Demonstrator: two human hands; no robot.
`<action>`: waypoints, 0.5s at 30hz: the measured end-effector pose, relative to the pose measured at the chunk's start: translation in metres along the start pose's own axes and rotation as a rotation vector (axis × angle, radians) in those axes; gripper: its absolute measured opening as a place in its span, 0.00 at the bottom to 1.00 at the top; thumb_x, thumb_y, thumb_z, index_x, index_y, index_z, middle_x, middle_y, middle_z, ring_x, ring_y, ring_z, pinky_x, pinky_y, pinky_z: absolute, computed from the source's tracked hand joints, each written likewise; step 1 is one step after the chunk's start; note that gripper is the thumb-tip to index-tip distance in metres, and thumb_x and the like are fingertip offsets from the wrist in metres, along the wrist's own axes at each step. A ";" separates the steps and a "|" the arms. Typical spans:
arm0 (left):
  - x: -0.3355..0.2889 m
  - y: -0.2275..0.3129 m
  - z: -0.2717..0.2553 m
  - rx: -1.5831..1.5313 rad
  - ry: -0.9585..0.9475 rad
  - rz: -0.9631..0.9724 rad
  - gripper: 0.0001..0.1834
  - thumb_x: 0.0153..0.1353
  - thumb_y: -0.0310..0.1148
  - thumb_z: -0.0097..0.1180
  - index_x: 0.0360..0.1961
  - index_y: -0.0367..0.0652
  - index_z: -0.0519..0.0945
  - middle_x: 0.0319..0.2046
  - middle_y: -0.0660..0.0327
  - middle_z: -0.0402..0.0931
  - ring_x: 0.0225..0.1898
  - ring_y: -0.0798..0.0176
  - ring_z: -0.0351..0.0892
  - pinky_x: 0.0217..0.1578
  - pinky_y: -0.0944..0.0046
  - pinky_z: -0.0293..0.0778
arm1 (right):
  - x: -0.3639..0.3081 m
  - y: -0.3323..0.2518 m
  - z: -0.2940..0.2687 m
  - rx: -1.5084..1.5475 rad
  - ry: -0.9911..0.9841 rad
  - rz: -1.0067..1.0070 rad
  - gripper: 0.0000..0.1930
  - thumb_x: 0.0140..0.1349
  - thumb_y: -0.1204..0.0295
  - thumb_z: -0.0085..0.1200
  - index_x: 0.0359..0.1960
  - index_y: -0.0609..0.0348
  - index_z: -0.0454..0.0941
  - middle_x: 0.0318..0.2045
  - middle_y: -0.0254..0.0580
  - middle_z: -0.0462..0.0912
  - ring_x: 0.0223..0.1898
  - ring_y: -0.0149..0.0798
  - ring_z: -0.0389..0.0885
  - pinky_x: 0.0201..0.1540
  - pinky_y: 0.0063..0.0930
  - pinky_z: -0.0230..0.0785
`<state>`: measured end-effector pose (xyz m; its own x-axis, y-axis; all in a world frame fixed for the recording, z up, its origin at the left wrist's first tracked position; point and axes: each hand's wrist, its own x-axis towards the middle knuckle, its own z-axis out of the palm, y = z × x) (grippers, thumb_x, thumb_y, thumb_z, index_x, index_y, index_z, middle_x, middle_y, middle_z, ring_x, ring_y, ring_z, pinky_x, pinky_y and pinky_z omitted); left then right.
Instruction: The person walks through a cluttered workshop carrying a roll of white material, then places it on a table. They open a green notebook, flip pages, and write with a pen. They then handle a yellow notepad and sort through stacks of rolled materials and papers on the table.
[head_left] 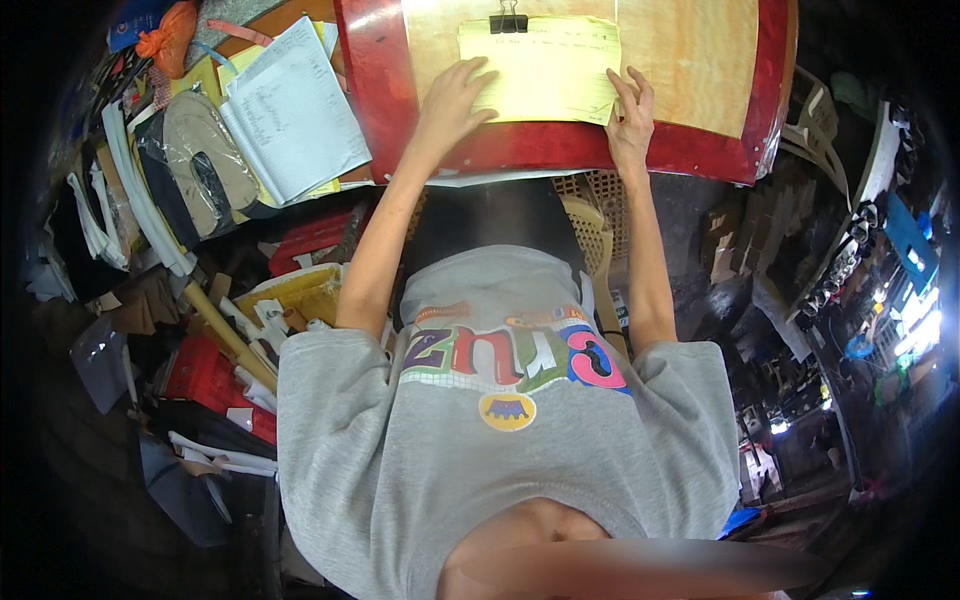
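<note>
A stack of yellow paper sheets (545, 80) with handwriting along its top lies flat on the table in front of me. A black binder clip (508, 23) grips its upper left edge. My left hand (455, 105) rests at the stack's left edge, thumb and fingers spread apart over the margin. At the right edge is my right hand (632, 120), its fingers bent and apart, with fingertips against the side of the paper. Neither hand lifts the sheets.
The stack rests on a wood-patterned board (680, 65) with a red border (540, 148). To the left lie an open notebook (295, 115), a plastic-wrapped beige item (205, 150) and an orange plastic bag (170, 40). A woven plastic chair (595, 235) is beneath me; a red box (215, 385) stands lower left.
</note>
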<state>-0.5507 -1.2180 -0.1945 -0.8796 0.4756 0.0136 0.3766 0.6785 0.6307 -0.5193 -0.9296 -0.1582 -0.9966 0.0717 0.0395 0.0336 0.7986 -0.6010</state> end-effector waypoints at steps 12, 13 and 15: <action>-0.011 -0.017 0.008 0.112 0.076 0.163 0.15 0.57 0.32 0.62 0.47 0.50 0.83 0.49 0.65 0.79 0.52 0.59 0.77 0.50 0.60 0.75 | -0.009 0.034 0.013 0.723 -0.028 0.495 0.24 0.66 0.82 0.42 0.65 0.64 0.64 0.50 0.49 0.79 0.52 0.35 0.78 0.54 0.28 0.71; -0.009 -0.015 0.005 0.121 0.088 0.165 0.14 0.57 0.31 0.62 0.46 0.50 0.83 0.48 0.66 0.80 0.51 0.60 0.78 0.49 0.60 0.76 | -0.007 0.034 0.010 0.726 -0.032 0.507 0.24 0.66 0.81 0.43 0.65 0.64 0.64 0.51 0.49 0.78 0.52 0.35 0.78 0.55 0.28 0.70; 0.000 -0.010 -0.004 0.083 0.113 0.110 0.14 0.57 0.31 0.62 0.46 0.50 0.83 0.46 0.67 0.81 0.48 0.61 0.79 0.47 0.60 0.76 | -0.003 0.030 0.005 0.734 -0.017 0.552 0.24 0.66 0.79 0.45 0.65 0.63 0.65 0.52 0.49 0.77 0.53 0.37 0.77 0.57 0.30 0.69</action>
<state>-0.5556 -1.2265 -0.1977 -0.8569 0.4871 0.1689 0.4912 0.6718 0.5544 -0.5160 -0.9085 -0.1801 -0.8545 0.3166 -0.4119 0.4551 0.0737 -0.8874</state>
